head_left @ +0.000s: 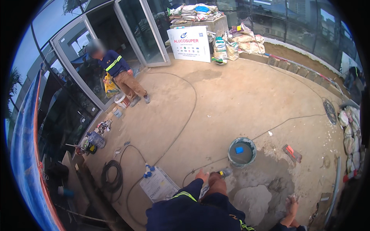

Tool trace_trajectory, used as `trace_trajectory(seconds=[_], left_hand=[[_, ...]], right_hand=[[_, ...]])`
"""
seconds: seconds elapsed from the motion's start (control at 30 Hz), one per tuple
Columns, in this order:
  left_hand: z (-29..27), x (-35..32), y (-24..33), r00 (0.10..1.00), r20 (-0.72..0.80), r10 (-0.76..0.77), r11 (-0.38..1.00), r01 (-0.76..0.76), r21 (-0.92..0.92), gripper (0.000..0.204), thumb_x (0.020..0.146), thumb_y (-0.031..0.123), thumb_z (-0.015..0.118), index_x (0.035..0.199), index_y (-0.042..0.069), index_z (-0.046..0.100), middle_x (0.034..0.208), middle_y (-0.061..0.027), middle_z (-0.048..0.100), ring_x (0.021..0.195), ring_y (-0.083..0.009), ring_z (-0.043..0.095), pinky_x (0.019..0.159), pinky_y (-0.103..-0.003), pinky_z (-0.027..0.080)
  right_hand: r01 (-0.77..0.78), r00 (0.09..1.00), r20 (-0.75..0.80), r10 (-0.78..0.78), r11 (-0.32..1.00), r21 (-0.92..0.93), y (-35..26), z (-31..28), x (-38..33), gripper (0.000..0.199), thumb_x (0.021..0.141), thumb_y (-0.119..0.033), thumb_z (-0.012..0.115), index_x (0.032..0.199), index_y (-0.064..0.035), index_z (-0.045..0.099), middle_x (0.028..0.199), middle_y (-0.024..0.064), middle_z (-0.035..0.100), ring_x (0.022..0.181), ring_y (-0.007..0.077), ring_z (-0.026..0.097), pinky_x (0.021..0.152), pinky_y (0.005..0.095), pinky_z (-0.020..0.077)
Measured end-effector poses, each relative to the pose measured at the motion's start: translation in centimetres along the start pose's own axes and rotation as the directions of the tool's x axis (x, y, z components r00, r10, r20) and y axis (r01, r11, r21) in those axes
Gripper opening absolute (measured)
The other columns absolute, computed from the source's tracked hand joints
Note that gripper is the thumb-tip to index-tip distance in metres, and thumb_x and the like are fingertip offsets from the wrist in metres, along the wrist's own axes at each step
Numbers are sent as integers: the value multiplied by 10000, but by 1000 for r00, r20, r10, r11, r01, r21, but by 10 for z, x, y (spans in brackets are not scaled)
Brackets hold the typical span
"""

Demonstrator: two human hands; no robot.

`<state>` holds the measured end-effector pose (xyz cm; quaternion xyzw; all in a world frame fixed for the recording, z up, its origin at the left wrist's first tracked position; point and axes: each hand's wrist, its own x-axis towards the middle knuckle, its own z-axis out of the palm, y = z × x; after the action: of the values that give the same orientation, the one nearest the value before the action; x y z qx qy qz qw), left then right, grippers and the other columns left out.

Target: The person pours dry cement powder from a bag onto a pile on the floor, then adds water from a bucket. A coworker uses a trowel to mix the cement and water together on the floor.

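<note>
My left hand (202,175) is beside my bent knee (217,185), fingers stretched out and apparently holding nothing. My right hand (291,207) is low at the right edge of a wet grey mortar patch (283,173). Its fingers look curled and dusted pale; what they hold, if anything, is hidden. Between my hands, a heap of pale grey powder (252,204) lies on the patch. Beyond it stands a dark green bucket (230,158) of grey liquid, with a blue block (239,150) in it. A trowel with a red handle (292,153) lies right of the bucket.
A cable (192,104) curves across the floor to a coil (110,175). Blue sockets (148,170) sit at a printed sack (158,186). A person (119,71) stands by the glass door with a yellow bag (111,86). Filled sacks (350,134) line the right edge.
</note>
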<state>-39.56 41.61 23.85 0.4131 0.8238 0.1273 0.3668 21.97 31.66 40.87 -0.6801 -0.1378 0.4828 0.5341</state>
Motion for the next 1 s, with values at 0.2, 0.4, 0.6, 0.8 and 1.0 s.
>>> trace_trajectory(seconds=[0.2, 0.4, 0.6, 0.8, 1.0], left_hand=[[0, -3, -6, 1000, -4, -14, 1000, 14, 18, 819, 884, 492, 599, 1510, 44, 318, 1328, -294, 567, 1250, -430, 539, 1074, -460, 417], [-5, -9, -10, 999, -11, -37, 999, 37, 11, 814, 892, 491, 606, 1507, 39, 321, 1340, -292, 559, 1270, -426, 525, 1078, -457, 414], [-3, -10, -10, 997, -22, -71, 997, 70, -42, 865, 886, 503, 612, 1532, 43, 267, 1343, -315, 545, 1263, -439, 526, 1083, -454, 408], [1, -15, -14, 995, 2, -97, 993, 97, -61, 892, 877, 498, 623, 1543, 43, 242, 1330, -315, 556, 1253, -433, 537, 1069, -447, 423], [-5, -17, -19, 994, 28, -109, 994, 110, -23, 897, 879, 485, 623, 1548, 45, 219, 1341, -307, 553, 1257, -435, 535, 1071, -448, 421]], right_hand=[[195, 981, -6, -195, 981, -20, -81, 17, -13, 871, 967, -367, 634, 1610, -203, 70, 1239, 139, 617, 954, 171, 609, 829, 317, 473], [657, 749, -78, -658, 753, -39, -239, 23, -55, 848, 985, -377, 614, 1611, -211, 68, 1243, 122, 608, 946, 136, 587, 855, 293, 451], [643, 765, 90, -637, 764, -56, -236, 60, -61, 833, 974, -372, 635, 1608, -213, 119, 1120, 64, 633, 852, 81, 589, 744, 239, 459], [216, 958, 209, -195, 973, -82, -109, 104, -52, 830, 958, -307, 658, 1597, -125, 161, 994, 76, 661, 755, 127, 614, 674, 278, 502], [-54, 936, 347, 53, 999, -8, 5, 106, -55, 893, 963, -316, 642, 1601, -126, 47, 1033, 115, 665, 812, 179, 630, 683, 306, 506]])
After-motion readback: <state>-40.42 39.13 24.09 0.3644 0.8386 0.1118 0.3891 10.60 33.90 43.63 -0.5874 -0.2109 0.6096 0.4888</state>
